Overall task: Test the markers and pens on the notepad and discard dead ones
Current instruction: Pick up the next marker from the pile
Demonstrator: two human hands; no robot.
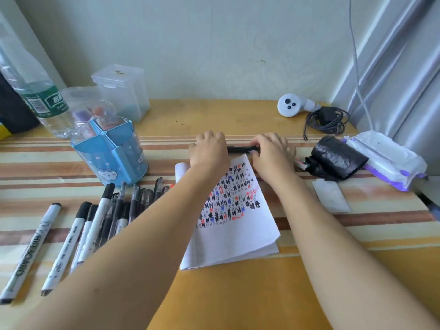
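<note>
A black pen lies level between my two hands, just beyond the far edge of the notepad. My left hand grips its left end and my right hand grips its right end. The notepad's open page is covered with black, blue and red test scribbles. Several pens and white whiteboard markers lie in a row on the table to the left of the notepad, partly hidden by my left forearm.
A blue pen holder stands at the left, with a water bottle and clear containers behind it. On the right are a black plastic bag, a wipes pack, a white round device and a coiled cable.
</note>
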